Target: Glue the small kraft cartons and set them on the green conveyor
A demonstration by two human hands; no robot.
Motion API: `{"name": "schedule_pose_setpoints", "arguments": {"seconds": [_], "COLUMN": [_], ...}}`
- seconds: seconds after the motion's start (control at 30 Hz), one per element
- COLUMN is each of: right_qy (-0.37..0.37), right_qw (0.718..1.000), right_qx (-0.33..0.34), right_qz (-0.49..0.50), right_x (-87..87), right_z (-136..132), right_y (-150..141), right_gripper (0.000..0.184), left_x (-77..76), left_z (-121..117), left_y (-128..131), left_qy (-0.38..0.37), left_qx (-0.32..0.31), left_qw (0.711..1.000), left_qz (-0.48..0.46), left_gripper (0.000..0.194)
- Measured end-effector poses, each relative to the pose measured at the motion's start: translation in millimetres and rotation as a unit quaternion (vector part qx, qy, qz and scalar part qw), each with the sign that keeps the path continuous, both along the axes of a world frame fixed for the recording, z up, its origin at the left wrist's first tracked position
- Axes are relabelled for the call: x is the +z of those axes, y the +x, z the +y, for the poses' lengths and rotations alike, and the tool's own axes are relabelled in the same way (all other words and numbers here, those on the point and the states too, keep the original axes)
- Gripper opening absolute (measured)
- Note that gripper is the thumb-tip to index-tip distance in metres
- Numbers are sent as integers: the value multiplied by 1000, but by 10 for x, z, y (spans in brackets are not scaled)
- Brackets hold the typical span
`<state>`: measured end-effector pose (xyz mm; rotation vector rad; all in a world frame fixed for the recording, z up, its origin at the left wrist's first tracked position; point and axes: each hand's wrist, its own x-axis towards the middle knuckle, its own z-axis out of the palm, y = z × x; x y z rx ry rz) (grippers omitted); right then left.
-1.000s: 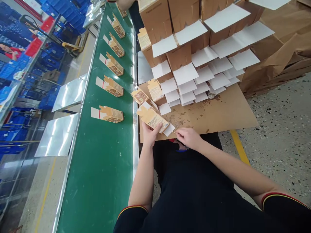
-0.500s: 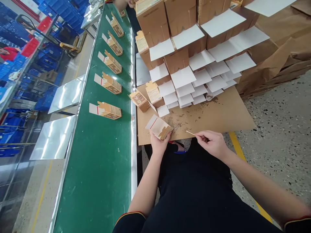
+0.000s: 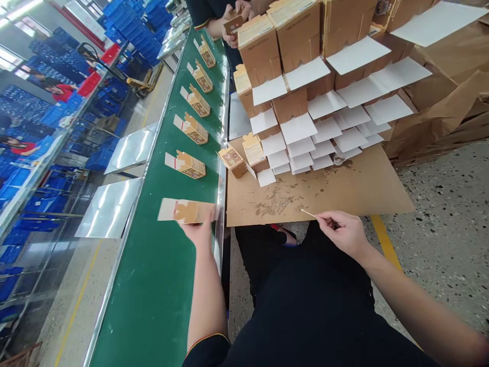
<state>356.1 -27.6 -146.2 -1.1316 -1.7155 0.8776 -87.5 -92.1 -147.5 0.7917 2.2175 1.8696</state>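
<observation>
My left hand (image 3: pixel 198 232) is closed on a small brown cardboard box (image 3: pixel 194 211), held over the green conveyor belt (image 3: pixel 153 285). The box is blurred by motion, and its white flap with a red stripe points left. Between the thumb and fingers of my right hand (image 3: pixel 344 232) is a thin pale stick (image 3: pixel 308 213), its tip over the front of the brown board (image 3: pixel 367 199). Further up the belt, several like boxes (image 3: pixel 187 165) lie in a row with their flaps to the left.
Brown boxes (image 3: pixel 260 53) with white flaps (image 3: pixel 300 127) are stacked on the board, beside a small clear round dish (image 3: pixel 338 159). Two loose boxes (image 3: pixel 234 162) stand near the belt's metal edge. Across the stack, a co-worker's hands (image 3: pixel 233 25) hold a box. Metal plates (image 3: pixel 110 209) lie left.
My left hand has carried its box leftward from above the board to over the belt. My right hand still holds the stick in much the same place. The view has shifted left.
</observation>
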Motion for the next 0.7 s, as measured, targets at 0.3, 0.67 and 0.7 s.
{"name": "schedule_pose_setpoints", "arguments": {"seconds": [0.3, 0.67, 0.7], "right_qy": [20, 48, 49], "right_qw": [999, 999, 998], "right_qx": [27, -8, -39], "right_qz": [6, -6, -11], "right_x": [122, 160, 149], "right_z": [158, 272, 255], "right_y": [-45, 103, 222], "right_gripper": [17, 16, 15], "left_x": [-141, -68, -72], "left_z": [-73, 52, -16], "left_y": [-579, -548, -464], "left_qy": [-85, -124, -116], "left_qx": [32, 44, 83], "left_qw": [996, 991, 988], "left_qz": [22, 33, 59], "left_gripper": [108, 112, 112]}}
